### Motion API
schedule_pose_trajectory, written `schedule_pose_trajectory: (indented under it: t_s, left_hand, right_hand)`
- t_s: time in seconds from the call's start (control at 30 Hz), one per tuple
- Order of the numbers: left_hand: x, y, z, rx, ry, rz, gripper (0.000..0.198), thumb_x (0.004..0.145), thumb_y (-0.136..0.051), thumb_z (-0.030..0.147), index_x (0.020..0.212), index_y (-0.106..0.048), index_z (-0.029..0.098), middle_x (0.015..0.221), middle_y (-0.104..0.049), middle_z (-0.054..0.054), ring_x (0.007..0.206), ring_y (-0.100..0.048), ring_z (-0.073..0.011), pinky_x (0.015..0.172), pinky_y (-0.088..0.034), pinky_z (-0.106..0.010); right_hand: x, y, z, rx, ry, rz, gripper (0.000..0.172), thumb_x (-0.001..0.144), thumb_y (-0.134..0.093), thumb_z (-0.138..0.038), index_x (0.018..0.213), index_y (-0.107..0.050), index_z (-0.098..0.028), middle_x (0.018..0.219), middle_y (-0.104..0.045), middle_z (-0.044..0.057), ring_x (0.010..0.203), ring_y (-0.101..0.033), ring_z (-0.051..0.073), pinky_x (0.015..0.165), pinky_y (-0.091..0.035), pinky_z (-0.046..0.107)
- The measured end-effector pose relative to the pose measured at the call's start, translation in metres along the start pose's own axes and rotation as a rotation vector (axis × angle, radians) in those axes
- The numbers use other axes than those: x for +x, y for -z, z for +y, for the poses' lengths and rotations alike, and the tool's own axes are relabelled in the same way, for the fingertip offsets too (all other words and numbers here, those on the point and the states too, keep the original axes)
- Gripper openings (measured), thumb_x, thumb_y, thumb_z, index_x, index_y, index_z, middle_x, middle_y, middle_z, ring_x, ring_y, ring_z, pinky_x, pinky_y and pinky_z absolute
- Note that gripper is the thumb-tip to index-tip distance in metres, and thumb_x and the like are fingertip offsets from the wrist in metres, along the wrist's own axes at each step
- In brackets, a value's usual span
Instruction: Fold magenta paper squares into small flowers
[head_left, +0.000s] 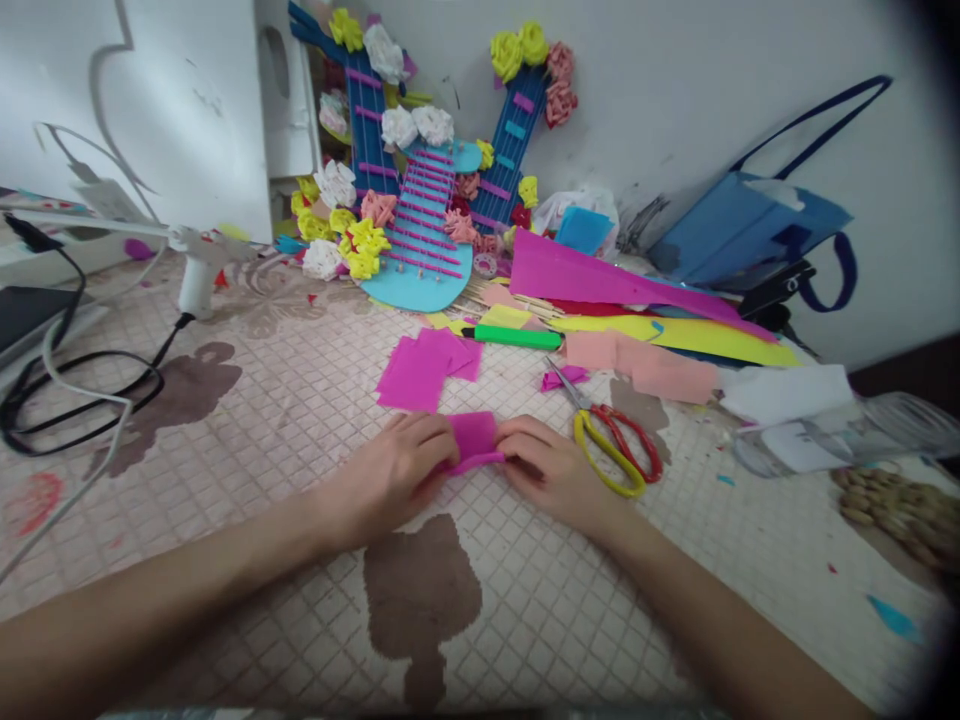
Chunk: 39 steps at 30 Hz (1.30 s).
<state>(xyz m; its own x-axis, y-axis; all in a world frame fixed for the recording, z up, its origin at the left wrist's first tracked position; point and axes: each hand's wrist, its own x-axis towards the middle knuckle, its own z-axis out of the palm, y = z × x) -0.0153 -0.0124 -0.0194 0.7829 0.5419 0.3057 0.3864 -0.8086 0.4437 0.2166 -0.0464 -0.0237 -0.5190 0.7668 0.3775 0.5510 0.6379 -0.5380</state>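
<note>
A small magenta foam piece (474,438) lies folded on the quilted cloth (300,400) in the middle. My left hand (390,475) pinches its left end with curled fingers. My right hand (551,470) grips its right end the same way. Just beyond them sits a stack of magenta foam squares (424,368). Scissors with yellow and red handles (611,445) lie right beside my right hand.
A green marker (517,337) and sheets of pink, yellow and magenta foam (637,330) lie behind. Blue foam guitars with paper flowers (420,200) lean on the wall. A glue gun (196,270) with cables is at left, a blue bag (750,225) at right.
</note>
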Motion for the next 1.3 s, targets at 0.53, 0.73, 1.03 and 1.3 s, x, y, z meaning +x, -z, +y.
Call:
schedule_pose_trajectory:
  t_s: [0.53, 0.73, 1.03, 1.3]
  left_hand:
    - [-0.006, 0.007, -0.014, -0.169, -0.170, -0.136, 0.010, 0.085, -0.059, 0.012, 0.091, -0.063, 0.019, 0.096, -0.065, -0.004, 0.095, -0.057, -0.0183, 0.086, -0.041, -0.032]
    - [-0.001, 0.011, -0.014, -0.294, -0.117, -0.139, 0.010, 0.088, -0.056, 0.016, 0.085, -0.065, 0.017, 0.092, -0.063, -0.005, 0.087, -0.058, -0.0157, 0.078, -0.045, -0.028]
    - [0.002, 0.010, -0.011, -0.325, -0.039, -0.102, 0.008, 0.084, -0.056, 0.011, 0.082, -0.063, 0.015, 0.086, -0.061, -0.004, 0.080, -0.057, -0.0140, 0.071, -0.044, -0.025]
    - [0.001, 0.012, -0.010, -0.330, -0.029, -0.132, 0.008, 0.083, -0.056, 0.010, 0.080, -0.062, 0.014, 0.088, -0.061, -0.005, 0.082, -0.056, -0.0147, 0.074, -0.044, -0.026]
  right_hand:
    - [0.002, 0.016, -0.005, 0.196, -0.111, -0.293, 0.027, 0.078, -0.056, -0.004, 0.098, -0.057, -0.022, 0.106, -0.054, 0.005, 0.095, -0.055, 0.015, 0.075, -0.050, 0.027]
    - [0.003, 0.019, -0.005, 0.261, -0.122, -0.334, 0.011, 0.084, -0.059, -0.013, 0.090, -0.062, -0.022, 0.104, -0.054, 0.004, 0.093, -0.056, 0.014, 0.081, -0.049, 0.029]
    - [0.005, 0.021, -0.003, 0.236, -0.191, -0.329, 0.010, 0.084, -0.059, -0.010, 0.085, -0.061, -0.020, 0.098, -0.054, 0.003, 0.088, -0.056, 0.014, 0.076, -0.048, 0.029]
    - [0.005, 0.021, -0.005, 0.222, -0.164, -0.322, 0.011, 0.084, -0.058, -0.009, 0.082, -0.061, -0.020, 0.097, -0.054, 0.002, 0.087, -0.056, 0.014, 0.077, -0.046, 0.029]
